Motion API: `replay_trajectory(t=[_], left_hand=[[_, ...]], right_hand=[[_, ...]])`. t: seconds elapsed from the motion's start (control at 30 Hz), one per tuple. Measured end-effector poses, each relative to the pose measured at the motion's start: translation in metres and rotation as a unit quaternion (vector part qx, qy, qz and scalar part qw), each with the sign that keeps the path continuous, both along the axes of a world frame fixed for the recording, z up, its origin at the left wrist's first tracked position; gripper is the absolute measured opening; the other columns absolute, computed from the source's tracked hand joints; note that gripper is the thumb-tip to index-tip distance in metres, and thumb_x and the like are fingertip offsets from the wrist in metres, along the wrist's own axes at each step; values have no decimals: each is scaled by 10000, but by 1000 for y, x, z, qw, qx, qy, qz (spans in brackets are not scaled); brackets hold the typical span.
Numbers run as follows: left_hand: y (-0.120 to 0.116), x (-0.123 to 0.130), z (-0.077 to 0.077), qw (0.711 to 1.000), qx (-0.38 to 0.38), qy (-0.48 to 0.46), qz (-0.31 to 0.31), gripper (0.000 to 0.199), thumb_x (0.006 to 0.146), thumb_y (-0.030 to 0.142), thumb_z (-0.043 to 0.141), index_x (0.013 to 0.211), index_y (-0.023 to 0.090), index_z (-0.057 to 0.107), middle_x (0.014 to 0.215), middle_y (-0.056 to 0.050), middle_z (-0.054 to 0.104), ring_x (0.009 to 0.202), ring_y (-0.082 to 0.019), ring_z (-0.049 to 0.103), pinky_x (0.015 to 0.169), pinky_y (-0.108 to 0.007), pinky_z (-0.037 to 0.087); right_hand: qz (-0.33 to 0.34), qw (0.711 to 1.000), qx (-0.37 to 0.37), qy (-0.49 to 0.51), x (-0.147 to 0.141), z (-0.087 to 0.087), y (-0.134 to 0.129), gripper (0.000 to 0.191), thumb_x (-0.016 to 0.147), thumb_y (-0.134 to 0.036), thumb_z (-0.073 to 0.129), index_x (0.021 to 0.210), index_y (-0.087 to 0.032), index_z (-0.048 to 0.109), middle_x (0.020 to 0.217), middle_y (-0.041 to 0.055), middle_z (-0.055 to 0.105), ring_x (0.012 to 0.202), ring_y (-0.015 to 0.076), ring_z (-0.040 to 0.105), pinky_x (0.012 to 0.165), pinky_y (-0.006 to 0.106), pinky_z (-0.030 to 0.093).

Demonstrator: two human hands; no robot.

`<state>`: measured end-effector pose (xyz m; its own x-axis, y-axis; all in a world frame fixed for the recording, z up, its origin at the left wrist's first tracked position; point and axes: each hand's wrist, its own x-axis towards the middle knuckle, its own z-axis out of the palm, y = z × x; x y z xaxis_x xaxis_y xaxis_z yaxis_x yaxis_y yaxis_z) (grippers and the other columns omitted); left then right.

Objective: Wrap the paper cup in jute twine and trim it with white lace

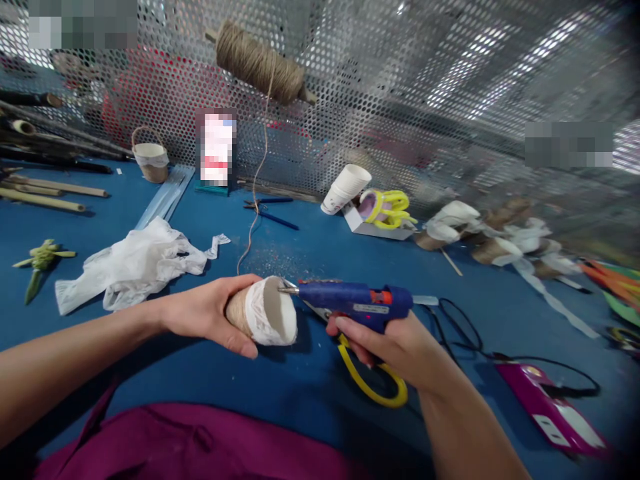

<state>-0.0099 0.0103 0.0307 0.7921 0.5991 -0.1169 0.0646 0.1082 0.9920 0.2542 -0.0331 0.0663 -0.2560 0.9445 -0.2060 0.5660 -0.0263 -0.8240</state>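
**Your Right Hand Grips a Glue Gun at a Twine-Wrapped Cup**

Your right hand [385, 340] is closed around the blue glue gun [350, 303], its metal nozzle at the rim of the twine-wrapped cup [273, 313]; whether the tip touches cannot be told. Your left hand [215, 313] grips the cup from the side, above the near part of the blue tabletop [195, 373], tilting its lace-banded mouth toward the gun.

Beneath the gun lie yellow-handled scissors [395, 400], and small pale scraps [273, 260] speckle the surface beyond the cup. White lace [145, 260] is heaped to the left, with blue-handled pliers [280, 219] farther back. A small handled basket [153, 173] and stacked paper cups [345, 190] stand toward the rear; a magenta power strip [550, 407] lies at right.

A perforated metal screen [375, 100] backs your workplace, blurred red shapes showing through its holes at left. Against it is a spool of twine [257, 63], its strand trailing down toward your left hand.
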Motion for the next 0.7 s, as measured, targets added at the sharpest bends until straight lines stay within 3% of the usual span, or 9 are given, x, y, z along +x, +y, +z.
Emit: replay_trajectory(t=[0.2,0.43,0.57,0.7], left_hand=[[2,-1,-4,993,-92,-62,-35,606,565,219,793,1100,146,519,886,-16,560,736,-106,511,665,-211,455],[2,-2,-3,989,-114,-71,-54,602,549,174,797,1089,153,533,881,-3,575,728,-86,522,667,-179,457],[3,-2,-3,991,-106,-68,-42,592,572,202,783,1103,150,526,844,1,571,688,-86,518,633,-188,454],[5,-3,-5,998,-43,-55,3,638,570,192,782,1136,164,487,965,-28,573,831,-132,543,758,-242,456]], right_hand=[[-1,999,-51,1,0,4,0,215,754,-371,604,645,-189,636,371,-55,465,343,89,440,399,217,408],[-13,1000,-9,-12,-2,8,-2,206,748,-368,590,665,-192,657,384,-49,473,356,94,446,401,225,408],[-7,998,-58,-24,-3,7,-1,224,743,-383,593,643,-185,624,377,-50,467,368,99,452,421,234,413],[13,998,-55,-7,0,7,-2,245,757,-395,592,678,-166,634,370,-51,470,357,90,441,435,231,400]])
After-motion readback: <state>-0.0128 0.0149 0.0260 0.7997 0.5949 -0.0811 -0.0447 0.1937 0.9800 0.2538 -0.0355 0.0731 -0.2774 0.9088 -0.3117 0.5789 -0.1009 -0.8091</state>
